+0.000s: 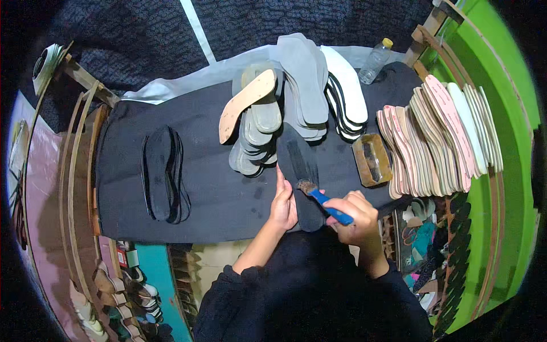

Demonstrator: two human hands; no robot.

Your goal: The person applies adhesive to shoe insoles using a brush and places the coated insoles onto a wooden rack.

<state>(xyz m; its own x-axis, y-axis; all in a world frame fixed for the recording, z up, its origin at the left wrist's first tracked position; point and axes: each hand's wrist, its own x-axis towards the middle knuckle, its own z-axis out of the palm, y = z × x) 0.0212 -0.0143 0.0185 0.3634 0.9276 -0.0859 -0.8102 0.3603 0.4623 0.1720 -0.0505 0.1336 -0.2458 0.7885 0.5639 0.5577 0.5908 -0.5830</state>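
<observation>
A black insole [310, 214] lies in front of me, with a darker, wet-looking streak on its upper part. My left hand [283, 206] grips its left edge, fingers extended along the side. In my right hand [358, 215] is a blue-handled brush [327, 205], fingers wrapped round the handle. Its bristles touch the middle of the insole. To the right stands an open, brownish rectangular container [371, 162]; what is in it is hard to make out. Beyond the insole are overlapping grey insoles [303, 80], with a tan insole [246, 102] resting on some of them.
A stack of black insoles [162, 174] lies on the left of the dark cloth-covered table [222, 199]. White insoles [348, 85] and a clear bottle with a yellow cap [376, 61] are at the back. Many pink and beige insole shapes [427, 139] stand in a row at right.
</observation>
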